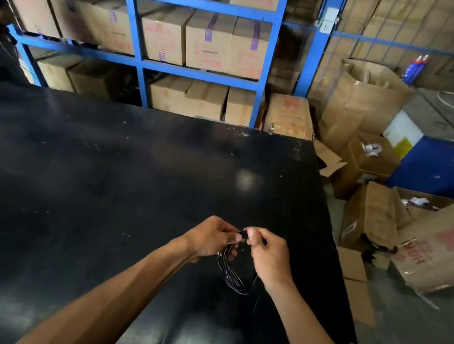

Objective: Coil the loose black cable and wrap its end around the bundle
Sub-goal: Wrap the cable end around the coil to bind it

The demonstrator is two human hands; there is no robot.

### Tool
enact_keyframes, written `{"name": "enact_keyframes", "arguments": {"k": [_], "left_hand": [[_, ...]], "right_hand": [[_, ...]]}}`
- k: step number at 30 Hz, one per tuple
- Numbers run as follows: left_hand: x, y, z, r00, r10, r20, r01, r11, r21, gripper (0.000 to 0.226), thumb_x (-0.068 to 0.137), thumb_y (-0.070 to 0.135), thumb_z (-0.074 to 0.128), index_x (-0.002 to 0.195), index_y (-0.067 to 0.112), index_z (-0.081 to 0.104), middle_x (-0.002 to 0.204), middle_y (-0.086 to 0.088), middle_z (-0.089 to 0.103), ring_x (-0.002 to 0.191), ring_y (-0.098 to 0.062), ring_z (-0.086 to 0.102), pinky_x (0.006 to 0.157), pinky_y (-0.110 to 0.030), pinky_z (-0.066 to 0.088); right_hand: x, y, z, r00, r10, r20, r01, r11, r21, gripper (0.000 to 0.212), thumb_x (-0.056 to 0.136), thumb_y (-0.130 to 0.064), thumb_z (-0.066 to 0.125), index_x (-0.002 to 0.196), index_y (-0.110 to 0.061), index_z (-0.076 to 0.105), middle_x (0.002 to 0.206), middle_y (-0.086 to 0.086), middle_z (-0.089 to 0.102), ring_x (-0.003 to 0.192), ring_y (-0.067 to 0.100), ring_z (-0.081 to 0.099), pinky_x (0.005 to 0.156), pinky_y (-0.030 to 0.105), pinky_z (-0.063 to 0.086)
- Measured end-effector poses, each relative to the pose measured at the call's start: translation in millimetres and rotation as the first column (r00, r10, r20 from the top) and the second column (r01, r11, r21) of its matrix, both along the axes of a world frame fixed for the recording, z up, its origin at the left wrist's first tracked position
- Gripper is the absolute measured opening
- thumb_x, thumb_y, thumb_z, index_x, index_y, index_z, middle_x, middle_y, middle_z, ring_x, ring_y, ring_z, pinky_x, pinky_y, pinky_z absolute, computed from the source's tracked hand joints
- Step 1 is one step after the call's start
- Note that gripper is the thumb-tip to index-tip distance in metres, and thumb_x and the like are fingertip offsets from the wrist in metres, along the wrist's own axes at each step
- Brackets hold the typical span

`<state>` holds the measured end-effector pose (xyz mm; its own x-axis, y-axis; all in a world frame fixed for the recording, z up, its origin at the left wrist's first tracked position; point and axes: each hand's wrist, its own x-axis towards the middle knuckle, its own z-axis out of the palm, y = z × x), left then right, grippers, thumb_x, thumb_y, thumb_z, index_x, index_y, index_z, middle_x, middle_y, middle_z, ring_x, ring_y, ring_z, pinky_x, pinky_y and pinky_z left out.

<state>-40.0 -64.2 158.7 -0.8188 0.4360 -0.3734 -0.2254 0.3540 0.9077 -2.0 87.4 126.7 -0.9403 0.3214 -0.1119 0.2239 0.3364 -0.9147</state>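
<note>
Over the black worktable (98,180), the left hand (210,239) and right hand (268,257) meet, both pinching shut on the top of the coiled black cable (233,272), whose loops hang toward the camera between the wrists; cartons (208,41) behind bear red print, seemingly illegible

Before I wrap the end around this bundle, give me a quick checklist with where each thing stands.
1. Left hand pinching the top of the coil: ok.
2. Right hand gripping the cable's end: ok.
3. Black cable gathered into loops: ok, hanging below both hands.
4. Loops even and untangled: cannot tell, dark against the black table.
5. Enough free end for a wrap: cannot tell, hidden by fingers.
</note>
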Motion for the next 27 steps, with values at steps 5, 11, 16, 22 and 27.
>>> {"name": "enact_keyframes", "arguments": {"k": [5, 11, 16, 22, 27], "left_hand": [[-11.3, 17.5, -30.4, 0.998, -0.056, 0.012, 0.057, 0.968, -0.245, 0.032, 0.099, 0.015, 0.055, 0.07, 0.008, 0.065, 0.068, -0.012, 0.065, 0.066, -0.023, 0.053, 0.066, -0.034, 0.042], [-32.1, 38.3, -58.4, 0.931, 0.033, 0.363, -0.045, 0.999, 0.025, 0.026, 0.105, 0.005, 0.042, 0.087, 0.005, 0.061, 0.066, -0.006, 0.061, 0.057, -0.017, 0.063, 0.059, -0.029, 0.055], [-39.4, 50.3, -89.0, 0.949, 0.168, 0.267, -0.17, 0.985, -0.015, 0.032, 0.105, 0.004, 0.039, 0.083, 0.005, 0.063, 0.059, 0.0, 0.046, 0.052, -0.011, 0.04, 0.049, -0.022, 0.034], [-45.3, 42.6, -121.9, 0.985, 0.174, -0.007, -0.17, 0.95, -0.264, 0.029, 0.101, 0.009, 0.043, 0.088, 0.005, 0.069, 0.055, 0.006, 0.048, 0.041, -0.003, 0.043, 0.041, -0.019, 0.032], [-39.4, 28.9, -134.4, 0.987, 0.148, -0.059, -0.159, 0.936, -0.314, 0.027, 0.1, 0.011, 0.045, 0.084, 0.011, 0.067, 0.053, 0.008, 0.047, 0.049, -0.01, 0.042, 0.048, -0.025, 0.033]], "right_hand": [[-7.2, 11.0, -31.8, 0.995, -0.073, 0.067, 0.08, 0.99, -0.113, 0.029, 0.098, -0.016, 0.062, 0.078, -0.032, 0.074, 0.077, -0.006, 0.071, 0.073, 0.015, 0.061, 0.076, 0.041, 0.052], [-20.8, 26.0, -58.3, 0.992, -0.088, 0.086, 0.101, 0.981, -0.164, 0.022, 0.1, -0.015, 0.061, 0.089, -0.026, 0.077, 0.071, -0.009, 0.069, 0.073, 0.013, 0.063, 0.073, 0.037, 0.053], [-36.3, 39.7, -75.2, 0.977, -0.03, 0.211, 0.105, 0.929, -0.354, 0.021, 0.104, -0.007, 0.056, 0.108, -0.001, 0.075, 0.072, 0.001, 0.07, 0.063, 0.009, 0.06, 0.058, 0.023, 0.052], [-43.3, 80.5, -84.2, 0.923, -0.014, 0.384, 0.125, 0.956, -0.267, 0.016, 0.101, -0.016, 0.058, 0.101, -0.019, 0.073, 0.11, 0.016, 0.076, 0.093, 0.019, 0.07, 0.084, 0.031, 0.056], [-28.1, 109.7, -102.6, 0.885, -0.066, 0.461, -0.03, 0.98, 0.198, 0.028, 0.092, -0.009, 0.06, 0.11, -0.022, 0.076, 0.117, 0.004, 0.075, 0.111, 0.022, 0.068, 0.094, 0.028, 0.052]]}}
